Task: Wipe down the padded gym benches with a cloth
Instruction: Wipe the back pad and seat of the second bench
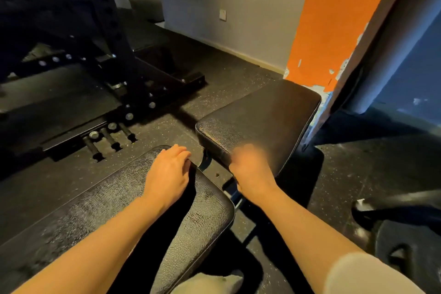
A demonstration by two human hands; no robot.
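The near black padded leather counter (119, 210) carries the left hand (167, 174), flat at its 12 o'clock edge, perhaps bracing; the blurred right hand (250, 164) reaches the far black padded counter (262, 117), grip unclear, cloth unseen.

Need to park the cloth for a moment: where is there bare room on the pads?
Far pad: bare from the blurred right hand to the orange wall. Near pad: bare left of the left hand. Crowded: the gap between pads.
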